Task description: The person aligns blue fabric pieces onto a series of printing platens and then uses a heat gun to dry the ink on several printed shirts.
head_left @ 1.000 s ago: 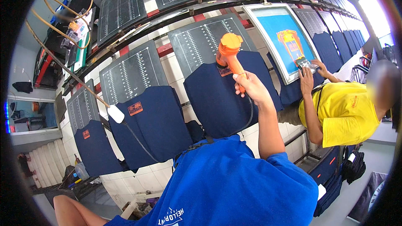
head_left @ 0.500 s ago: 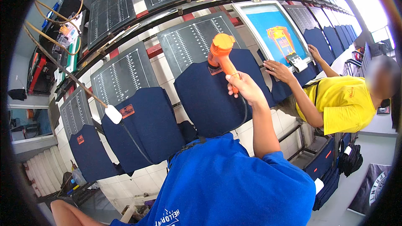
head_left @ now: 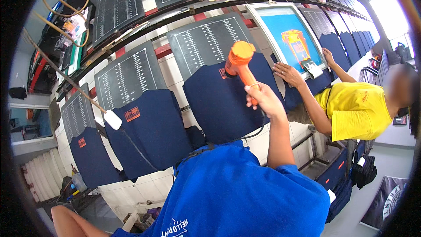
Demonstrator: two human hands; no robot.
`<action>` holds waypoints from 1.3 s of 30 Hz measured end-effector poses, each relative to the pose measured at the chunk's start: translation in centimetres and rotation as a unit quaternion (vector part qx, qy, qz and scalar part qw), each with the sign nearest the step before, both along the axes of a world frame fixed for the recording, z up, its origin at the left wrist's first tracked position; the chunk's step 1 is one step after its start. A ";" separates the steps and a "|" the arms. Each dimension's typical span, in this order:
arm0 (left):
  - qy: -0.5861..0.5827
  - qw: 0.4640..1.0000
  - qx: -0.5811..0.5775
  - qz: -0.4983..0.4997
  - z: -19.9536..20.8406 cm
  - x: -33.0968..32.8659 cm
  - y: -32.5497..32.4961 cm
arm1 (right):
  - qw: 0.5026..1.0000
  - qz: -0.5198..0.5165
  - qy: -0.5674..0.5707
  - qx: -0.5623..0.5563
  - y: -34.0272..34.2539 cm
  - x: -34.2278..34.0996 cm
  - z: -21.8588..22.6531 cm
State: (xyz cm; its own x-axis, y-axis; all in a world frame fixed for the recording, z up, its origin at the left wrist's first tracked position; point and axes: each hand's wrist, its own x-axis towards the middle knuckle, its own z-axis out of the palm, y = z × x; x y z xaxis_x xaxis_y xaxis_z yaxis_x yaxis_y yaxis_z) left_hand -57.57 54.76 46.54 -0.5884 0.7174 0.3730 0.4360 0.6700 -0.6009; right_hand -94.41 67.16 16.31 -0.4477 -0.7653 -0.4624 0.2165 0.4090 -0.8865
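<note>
My right hand point(head_left: 266, 99) is closed round the handle of an orange heat gun point(head_left: 240, 53). Its nozzle points down, close above the navy garment panel point(head_left: 223, 105) on the middle board. A small orange print point(head_left: 222, 73) shows just left of the nozzle, partly hidden by it. From the handle a dark cord point(head_left: 258, 131) hangs down toward my blue shirt. My left arm point(head_left: 72, 221) is bent at the lower left edge, and its hand is out of the picture.
On the right, a co-worker in yellow point(head_left: 355, 109) holds a white-framed printing screen point(head_left: 285, 39) with both hands. Printed navy panels point(head_left: 144, 127) lie on boards to the left. A rod with a white paddle end point(head_left: 112, 120) crosses there. Black rails run behind.
My right hand and the heat gun have shifted slightly right and nearer to me, uncovering the print's left part. The cord now bows out below my hand. The co-worker's hands stay at the screen.
</note>
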 end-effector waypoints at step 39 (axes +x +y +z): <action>0.021 0.999 -0.006 0.026 -1.0 0.8 -0.3 | 0.997 -0.073 0.018 -0.014 -2.1 -1.1 -1.5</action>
State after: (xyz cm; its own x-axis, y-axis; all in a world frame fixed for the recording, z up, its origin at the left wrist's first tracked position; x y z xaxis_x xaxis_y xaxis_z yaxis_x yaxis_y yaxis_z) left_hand -56.73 54.46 45.56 -0.6086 0.6910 0.3900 0.3759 0.6840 -0.6252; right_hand -95.52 65.03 14.78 -0.5709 -0.7027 -0.4245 0.2406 0.3512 -0.9049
